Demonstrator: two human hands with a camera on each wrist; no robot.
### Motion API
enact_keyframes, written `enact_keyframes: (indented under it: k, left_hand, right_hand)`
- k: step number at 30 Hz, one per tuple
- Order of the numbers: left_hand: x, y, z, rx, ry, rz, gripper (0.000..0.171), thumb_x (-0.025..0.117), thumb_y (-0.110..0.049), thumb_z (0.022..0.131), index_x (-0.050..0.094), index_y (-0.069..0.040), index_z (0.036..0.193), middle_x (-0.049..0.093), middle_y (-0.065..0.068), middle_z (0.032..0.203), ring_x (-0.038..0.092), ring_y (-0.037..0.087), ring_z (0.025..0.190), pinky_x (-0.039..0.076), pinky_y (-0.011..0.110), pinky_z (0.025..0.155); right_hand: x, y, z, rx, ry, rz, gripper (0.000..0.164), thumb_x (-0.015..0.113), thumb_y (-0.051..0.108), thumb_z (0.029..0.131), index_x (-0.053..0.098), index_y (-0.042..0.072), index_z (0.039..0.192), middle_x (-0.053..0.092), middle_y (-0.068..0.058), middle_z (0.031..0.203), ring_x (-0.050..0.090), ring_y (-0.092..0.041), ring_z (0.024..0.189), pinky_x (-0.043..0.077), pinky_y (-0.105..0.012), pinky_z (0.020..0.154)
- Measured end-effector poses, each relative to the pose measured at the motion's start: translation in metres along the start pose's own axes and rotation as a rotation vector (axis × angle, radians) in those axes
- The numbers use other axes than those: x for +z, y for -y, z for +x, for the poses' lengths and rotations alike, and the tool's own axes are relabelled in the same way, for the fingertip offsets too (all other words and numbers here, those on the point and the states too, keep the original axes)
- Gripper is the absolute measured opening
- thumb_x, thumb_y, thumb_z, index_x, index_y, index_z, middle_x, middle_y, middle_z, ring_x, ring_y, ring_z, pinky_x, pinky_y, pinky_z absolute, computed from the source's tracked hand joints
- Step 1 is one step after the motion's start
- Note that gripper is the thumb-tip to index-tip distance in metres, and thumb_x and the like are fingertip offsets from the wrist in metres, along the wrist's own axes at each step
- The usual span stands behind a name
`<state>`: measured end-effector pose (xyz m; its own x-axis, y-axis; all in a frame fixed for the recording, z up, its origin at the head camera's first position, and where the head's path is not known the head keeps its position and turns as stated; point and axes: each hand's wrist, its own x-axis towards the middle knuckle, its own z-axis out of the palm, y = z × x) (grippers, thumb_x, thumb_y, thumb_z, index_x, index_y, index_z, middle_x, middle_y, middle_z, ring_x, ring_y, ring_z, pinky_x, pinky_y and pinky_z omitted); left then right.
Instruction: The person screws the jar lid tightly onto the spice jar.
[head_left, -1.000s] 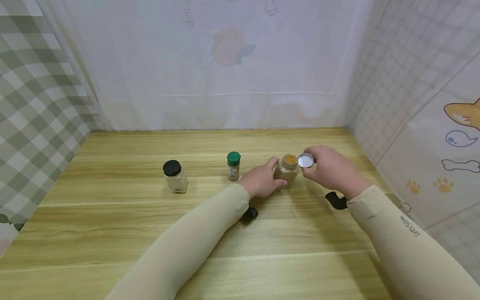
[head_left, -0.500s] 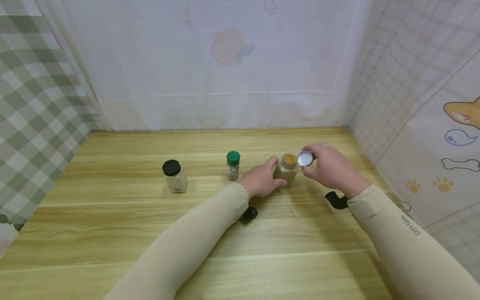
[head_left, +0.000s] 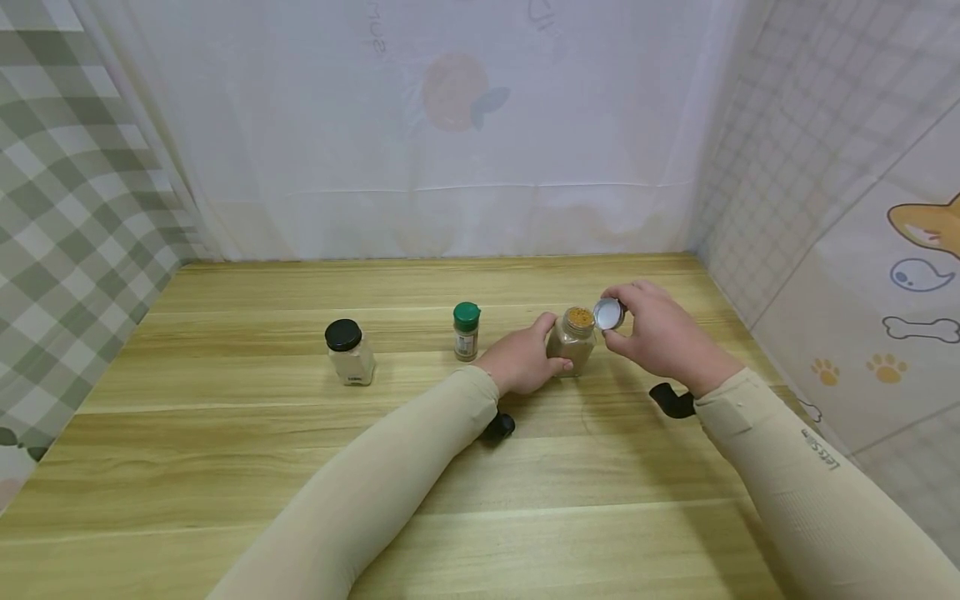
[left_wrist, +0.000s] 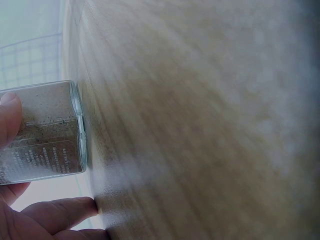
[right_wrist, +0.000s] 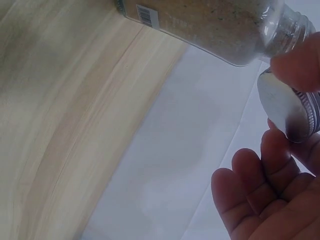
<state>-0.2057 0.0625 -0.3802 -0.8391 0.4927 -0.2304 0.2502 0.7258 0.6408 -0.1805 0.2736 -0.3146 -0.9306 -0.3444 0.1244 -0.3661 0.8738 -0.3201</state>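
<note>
A square glass spice jar point(head_left: 570, 350) filled with brown powder stands uncapped on the wooden table, orange-yellow seasoning showing at its mouth. My left hand point(head_left: 523, 360) grips it from the left, thumb in front. In the left wrist view the printed jar point(left_wrist: 42, 142) has its base down at the tabletop, and two fingertips reach the wood. Between thumb and fingers, my right hand point(head_left: 663, 342) pinches a silver screw lid point(head_left: 608, 314), tilted with its white inside facing the head camera. The right wrist view has the lid point(right_wrist: 280, 100) right beside the jar's threaded neck.
A small shaker with a green cap point(head_left: 467, 331) stands left of my left hand. Farther left is a black-lidded jar point(head_left: 351, 353) of pale powder. Black objects lie by each forearm, one partly under the left sleeve point(head_left: 501, 427), another by the right cuff point(head_left: 672, 401).
The lid in my right hand has risen slightly and tilted a little beside the jar's mouth. My left hand and the jar stay almost where they were.
</note>
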Motion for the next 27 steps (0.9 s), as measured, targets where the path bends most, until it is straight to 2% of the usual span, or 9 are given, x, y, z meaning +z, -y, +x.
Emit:
enact_keyframes:
  k: [27]
  left_hand:
    - [0.0015,0.0016,0.0016,-0.005,-0.005,0.004,0.065,0.066,-0.048,0.103,0.032,-0.028,0.155,0.061,0.007,0.149,0.066,0.023,0.126,0.054,0.044,0.103]
  right_hand:
    - [0.0002,0.0009,0.0009,-0.002,0.010,0.068,0.041,0.073,0.006,0.093,0.061,-0.007,0.130,0.061,-0.023,0.122,0.058,-0.040,0.117,0.051,-0.054,0.095]
